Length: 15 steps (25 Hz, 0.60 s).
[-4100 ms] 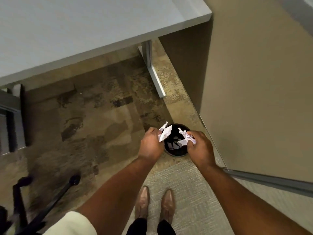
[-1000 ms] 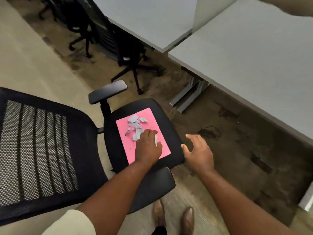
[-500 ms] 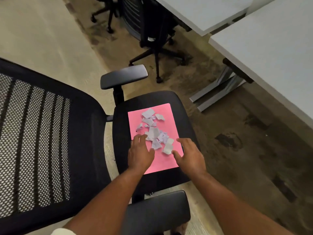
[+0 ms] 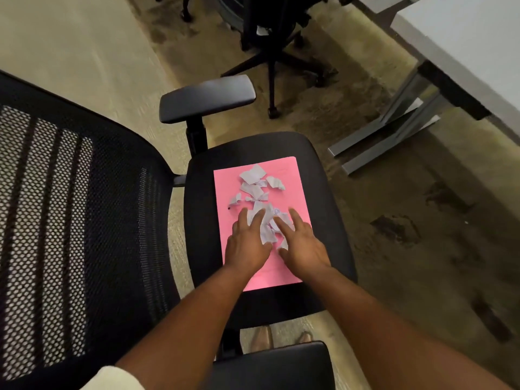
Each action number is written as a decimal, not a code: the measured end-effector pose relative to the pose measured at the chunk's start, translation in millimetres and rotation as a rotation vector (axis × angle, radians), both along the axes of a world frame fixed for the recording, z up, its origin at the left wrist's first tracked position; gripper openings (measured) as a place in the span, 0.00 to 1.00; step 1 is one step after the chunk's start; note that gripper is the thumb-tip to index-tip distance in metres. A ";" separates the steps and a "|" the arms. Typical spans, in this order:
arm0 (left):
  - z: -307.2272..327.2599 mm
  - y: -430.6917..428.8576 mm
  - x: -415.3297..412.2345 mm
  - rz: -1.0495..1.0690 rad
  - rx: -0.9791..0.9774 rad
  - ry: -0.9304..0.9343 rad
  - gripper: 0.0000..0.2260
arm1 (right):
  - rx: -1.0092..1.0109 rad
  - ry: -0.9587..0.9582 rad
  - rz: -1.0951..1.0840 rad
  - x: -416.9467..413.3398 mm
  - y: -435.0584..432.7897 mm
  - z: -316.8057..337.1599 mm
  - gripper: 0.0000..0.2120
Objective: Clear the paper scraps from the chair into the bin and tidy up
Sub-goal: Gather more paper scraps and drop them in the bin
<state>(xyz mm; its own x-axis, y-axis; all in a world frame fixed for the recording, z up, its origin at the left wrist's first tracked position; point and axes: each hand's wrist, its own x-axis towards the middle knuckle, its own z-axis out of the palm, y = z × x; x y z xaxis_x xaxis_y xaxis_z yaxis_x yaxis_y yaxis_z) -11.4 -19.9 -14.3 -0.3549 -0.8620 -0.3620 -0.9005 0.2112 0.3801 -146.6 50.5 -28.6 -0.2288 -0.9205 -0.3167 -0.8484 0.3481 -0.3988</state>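
A black office chair (image 4: 326, 187) stands in front of me with a pink sheet (image 4: 295, 192) lying on its seat. Several torn white paper scraps (image 4: 254, 184) are scattered on the sheet. My left hand (image 4: 247, 240) and my right hand (image 4: 302, 243) rest side by side on the nearer scraps, fingers spread, with a small heap of scraps between and under the fingertips. Neither hand has closed around anything. The bin is out of view.
The chair's mesh back (image 4: 70, 220) fills the left, with one armrest (image 4: 206, 97) beyond the seat and another (image 4: 275, 367) near me. A second black chair (image 4: 270, 38) stands farther back. A grey desk (image 4: 472, 52) with metal legs (image 4: 385, 142) is at the right.
Both hands have moved forward and closer together onto the scraps, bunching the nearer ones between them. Four seconds ago they held scraps over the black bin.
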 end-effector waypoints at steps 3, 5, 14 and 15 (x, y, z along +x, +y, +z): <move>-8.2 -5.9 0.6 -0.016 -0.002 -0.024 0.37 | 0.040 -0.027 0.028 5.1 -6.0 -10.5 0.31; -12.6 -9.8 0.9 -0.064 -0.001 -0.041 0.37 | 0.072 -0.071 0.005 8.0 -6.1 -14.2 0.27; -21.9 -11.1 -9.2 -0.130 0.016 -0.041 0.30 | 0.032 -0.183 -0.122 2.2 0.3 -12.0 0.13; -22.9 -10.1 -9.7 -0.112 0.034 -0.019 0.27 | 0.019 -0.190 -0.134 0.3 0.6 -10.5 0.11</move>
